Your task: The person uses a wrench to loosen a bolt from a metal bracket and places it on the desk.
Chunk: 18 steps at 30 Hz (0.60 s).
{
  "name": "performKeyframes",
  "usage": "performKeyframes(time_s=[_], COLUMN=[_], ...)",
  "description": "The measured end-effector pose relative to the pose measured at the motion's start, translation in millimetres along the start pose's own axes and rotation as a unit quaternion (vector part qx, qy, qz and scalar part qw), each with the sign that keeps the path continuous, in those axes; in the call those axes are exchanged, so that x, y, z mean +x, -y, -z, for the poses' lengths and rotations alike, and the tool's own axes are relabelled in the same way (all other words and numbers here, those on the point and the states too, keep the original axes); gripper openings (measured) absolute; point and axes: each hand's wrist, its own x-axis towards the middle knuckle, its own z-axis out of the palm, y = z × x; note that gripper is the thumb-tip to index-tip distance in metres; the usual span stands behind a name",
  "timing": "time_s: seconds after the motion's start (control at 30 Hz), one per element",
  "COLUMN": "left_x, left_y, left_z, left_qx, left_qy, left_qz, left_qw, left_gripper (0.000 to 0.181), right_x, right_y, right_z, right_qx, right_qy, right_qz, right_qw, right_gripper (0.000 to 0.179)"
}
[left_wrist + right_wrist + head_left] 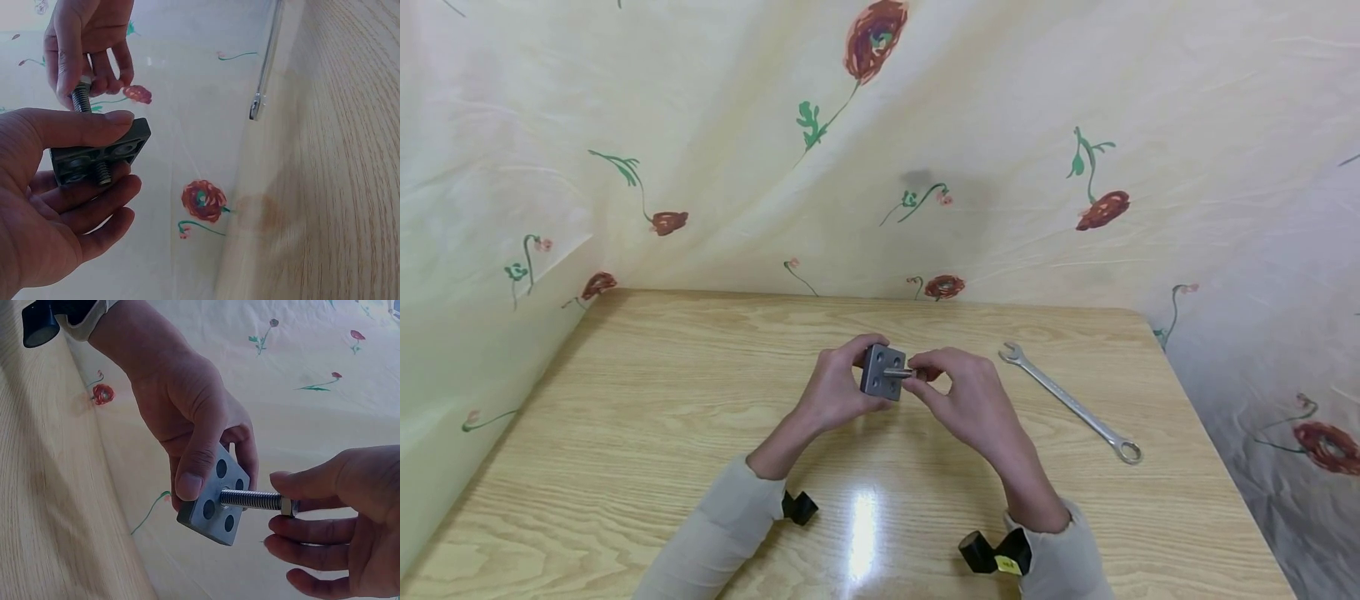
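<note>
A square grey metal plate (199, 512) with several round holes is gripped by its edges in my left hand (838, 385). Through the plate's middle hole passes a threaded hex bolt (253, 499); in the left wrist view its threaded tip (103, 173) sticks out on the other side. With thumb and fingertips my right hand (967, 395) pinches the bolt at its hex head (288, 507). A good length of thread shows between head and plate. Both hands are raised above the table.
A combination wrench (1071, 403) lies slantwise on the wooden table (662, 400), to the right of my right hand. Flower-patterned cloth (722, 150) hangs behind the table and along its sides. Black camera mounts (992, 553) sit at both wrists.
</note>
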Motion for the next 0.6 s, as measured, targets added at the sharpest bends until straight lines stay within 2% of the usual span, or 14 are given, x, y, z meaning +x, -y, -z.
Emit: performKeyframes(time_s=[0.37, 0.47, 0.6], left_x=[0.7, 0.7, 0.7], left_y=[0.0, -1.0, -0.4], left_z=[0.8, 1.1, 1.1], left_qx=[0.01, 0.015, 0.015], left_qy=[0.001, -0.002, -0.001], left_qz=[-0.003, 0.0, -0.004], left_qw=[0.9999, 0.9999, 0.9999], left_gripper=[0.073, 0.072, 0.072], right_x=[-0.7, -0.6, 0.2], right_y=[1.2, 1.7, 2.6], right_z=[-2.6, -1.1, 2.3], right_qx=[0.014, 0.021, 0.022], right_qy=[-0.041, -0.018, 0.027], right_qz=[0.075, 0.066, 0.015], right_qw=[0.9963, 0.9975, 0.9993], right_gripper=[0.023, 0.029, 0.057])
